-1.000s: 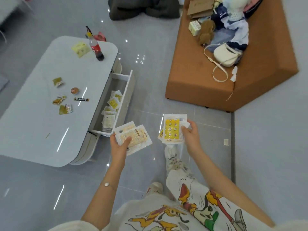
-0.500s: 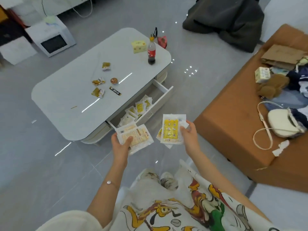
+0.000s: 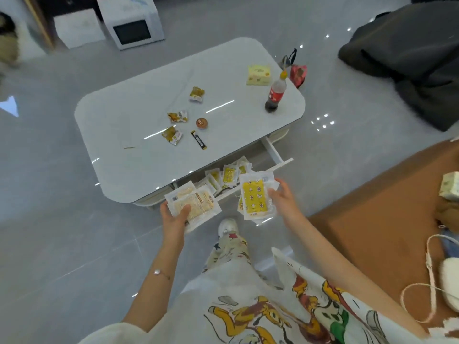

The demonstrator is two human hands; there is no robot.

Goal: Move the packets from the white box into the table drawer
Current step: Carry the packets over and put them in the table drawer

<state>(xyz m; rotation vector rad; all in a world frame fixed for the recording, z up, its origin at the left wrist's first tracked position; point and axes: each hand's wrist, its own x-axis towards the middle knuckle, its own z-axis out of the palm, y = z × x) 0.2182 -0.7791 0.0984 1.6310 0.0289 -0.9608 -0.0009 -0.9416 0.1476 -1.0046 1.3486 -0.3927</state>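
My left hand [image 3: 175,216] grips a small stack of pale packets [image 3: 196,203] just in front of the white table [image 3: 139,112]. A stack of packets with yellow printed faces [image 3: 255,197] is held in my right hand [image 3: 282,197]. Both stacks hover at the front edge of the open drawer [image 3: 279,156]. Inside the drawer lie several more yellow and white packets [image 3: 227,175]. No white box that holds packets is visible.
On the tabletop stand a cola bottle [image 3: 275,95], a yellow box [image 3: 258,75] and several small snack wrappers [image 3: 177,116]. An orange sofa [image 3: 372,219] with a white bag [image 3: 449,281] is at my right. A white appliance [image 3: 131,23] sits on the floor behind the table.
The view has swung left and closer, so the table now lies straight ahead. Both hands with their packet stacks have come up to the front edge of the open drawer.
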